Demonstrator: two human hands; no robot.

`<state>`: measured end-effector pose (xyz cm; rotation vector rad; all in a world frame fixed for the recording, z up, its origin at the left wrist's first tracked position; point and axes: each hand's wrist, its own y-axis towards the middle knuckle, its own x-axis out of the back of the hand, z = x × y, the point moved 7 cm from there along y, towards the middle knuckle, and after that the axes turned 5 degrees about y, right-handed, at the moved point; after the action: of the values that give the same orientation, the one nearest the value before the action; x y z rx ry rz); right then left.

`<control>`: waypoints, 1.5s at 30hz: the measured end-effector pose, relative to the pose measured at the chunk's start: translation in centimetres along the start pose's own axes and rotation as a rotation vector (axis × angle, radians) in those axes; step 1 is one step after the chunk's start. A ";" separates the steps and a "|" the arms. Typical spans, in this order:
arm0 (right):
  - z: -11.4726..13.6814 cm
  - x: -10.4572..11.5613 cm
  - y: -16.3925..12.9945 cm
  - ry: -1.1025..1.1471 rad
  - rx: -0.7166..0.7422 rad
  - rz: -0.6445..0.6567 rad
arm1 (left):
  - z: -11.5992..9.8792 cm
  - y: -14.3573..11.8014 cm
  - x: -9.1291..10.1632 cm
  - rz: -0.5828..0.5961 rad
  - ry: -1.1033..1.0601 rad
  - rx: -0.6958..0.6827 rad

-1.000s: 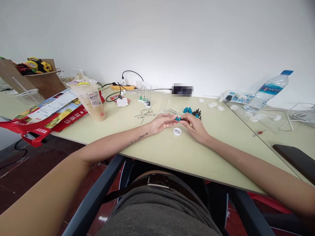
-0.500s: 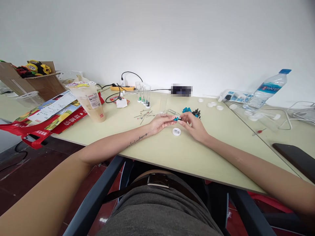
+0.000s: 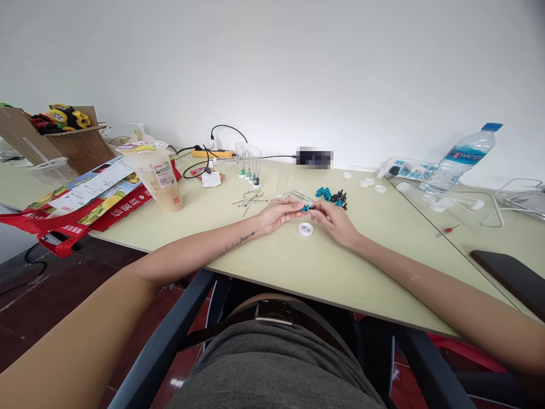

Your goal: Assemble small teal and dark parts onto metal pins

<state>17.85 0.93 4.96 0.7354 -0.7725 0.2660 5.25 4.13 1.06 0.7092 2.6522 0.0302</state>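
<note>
My left hand [image 3: 279, 213] and my right hand [image 3: 336, 218] meet over the pale green table [image 3: 272, 261], fingertips pinched together on a tiny blue piece [image 3: 305, 208]. A small white round cap [image 3: 305, 229] lies on the table just below the fingers. Behind my right hand sits a little heap of blue pieces [image 3: 323, 192] and black pieces [image 3: 339, 197]. Thin metal pins [image 3: 251, 199] lie scattered beyond my left hand.
Clear tubes [image 3: 250, 165] stand at the back, near a yellow power strip [image 3: 212, 152]. A drink cup [image 3: 157, 175] and red bag [image 3: 63, 213] sit left. A water bottle [image 3: 462, 156], white caps [image 3: 370, 184], cables and a dark phone [image 3: 511, 278] are right.
Both hands stay pinched on the small blue piece, with only slight shifts of the fingers. The view has drifted a little.
</note>
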 end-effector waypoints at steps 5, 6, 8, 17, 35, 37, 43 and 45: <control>0.2 0.4 -0.1 -0.021 0.037 -0.071 | 0.0 -0.1 -0.1 -0.003 -0.005 0.014; 0.2 0.4 -0.1 -0.021 0.027 -0.061 | -0.1 -0.2 -0.1 0.001 -0.002 0.010; 0.2 0.3 -0.1 -0.024 0.008 -0.024 | -0.2 -0.3 -0.3 0.013 0.001 0.006; 0.3 0.5 -0.1 -0.038 0.053 -0.086 | -0.1 -0.2 -0.2 -0.005 0.007 0.026; 0.3 0.4 0.0 -0.029 0.016 -0.038 | -0.1 -0.2 -0.3 0.002 0.003 0.012; 0.4 0.3 0.0 0.004 0.013 0.000 | -0.1 -0.3 -0.4 0.009 0.003 0.007; 0.3 0.3 0.0 0.002 0.009 -0.018 | -0.1 -0.2 -0.2 -0.005 0.001 0.015; 0.3 0.5 0.0 -0.020 0.025 -0.057 | 0.0 -0.1 -0.1 -0.008 -0.005 0.014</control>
<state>18.02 0.76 5.44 0.7836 -0.7668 0.2173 5.23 4.04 1.12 0.7019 2.6530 0.0073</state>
